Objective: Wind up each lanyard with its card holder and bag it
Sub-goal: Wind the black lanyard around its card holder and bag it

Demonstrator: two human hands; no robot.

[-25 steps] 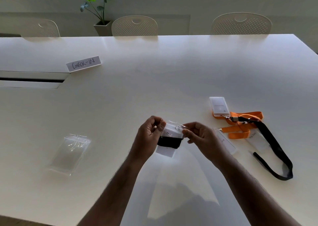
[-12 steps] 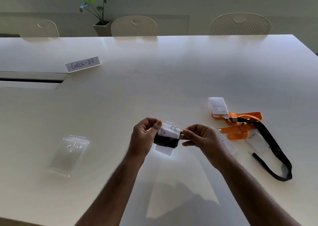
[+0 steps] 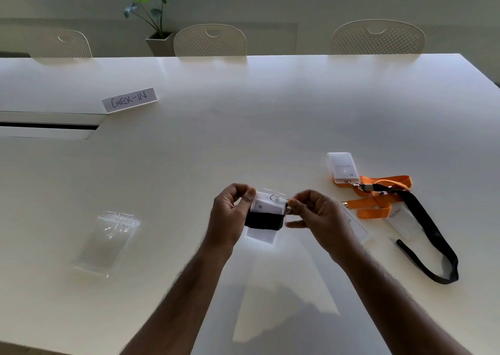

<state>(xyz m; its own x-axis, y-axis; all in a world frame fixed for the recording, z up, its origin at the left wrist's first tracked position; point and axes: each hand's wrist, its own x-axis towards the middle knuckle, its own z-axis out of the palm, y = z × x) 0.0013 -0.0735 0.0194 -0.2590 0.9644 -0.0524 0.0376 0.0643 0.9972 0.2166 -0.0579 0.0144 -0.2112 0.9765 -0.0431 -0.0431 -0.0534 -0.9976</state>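
Note:
Above the white table [image 3: 243,127] I hold a clear bag [image 3: 266,216] with a card holder and a wound black lanyard inside. My left hand [image 3: 230,216] pinches the bag's top left edge. My right hand [image 3: 316,216] pinches its top right edge. To the right lie an orange lanyard [image 3: 376,203] with a white card holder [image 3: 342,166], and a loose black lanyard [image 3: 430,233] lying over another card holder [image 3: 403,219]. One more card holder [image 3: 357,226] is partly hidden behind my right hand.
A small stack of empty clear bags [image 3: 107,242] lies on the table to the left. A paper sign reading CHECK-IN [image 3: 129,100] stands at the back left, near a cable slot [image 3: 46,125]. Three chairs and a potted plant [image 3: 155,16] stand beyond the far edge.
The bag has levelled out between my hands, and both hands have shifted slightly to the left. The lanyards on the table have not moved.

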